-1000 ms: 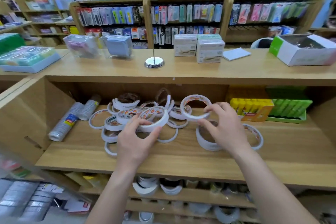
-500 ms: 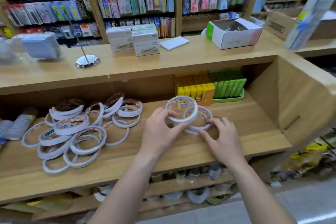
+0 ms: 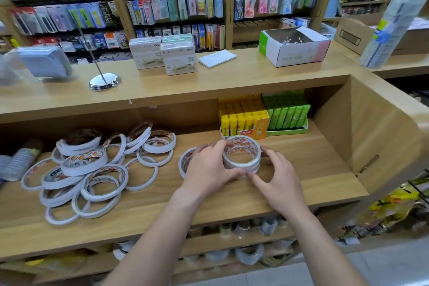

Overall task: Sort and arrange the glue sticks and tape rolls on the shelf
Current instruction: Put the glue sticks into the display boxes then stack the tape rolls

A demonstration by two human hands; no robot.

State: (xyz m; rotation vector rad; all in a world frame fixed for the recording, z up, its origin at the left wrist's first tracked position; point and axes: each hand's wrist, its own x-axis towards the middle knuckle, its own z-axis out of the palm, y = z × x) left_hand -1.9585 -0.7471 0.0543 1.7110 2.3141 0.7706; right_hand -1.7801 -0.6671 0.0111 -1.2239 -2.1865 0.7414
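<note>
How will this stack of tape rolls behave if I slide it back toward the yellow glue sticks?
The stack of tape rolls is hollow rings lying flat: probably light, unlikely to roll. Its layers look loosely stacked, so a high push may shear them apart. The left hand and right hand flanking it should keep it together.

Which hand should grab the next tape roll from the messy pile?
Probably the left hand. It holds the stack of tape rolls on the side nearer the loose pile. The right hand touches the stack's other side and would have to reach across.
</note>
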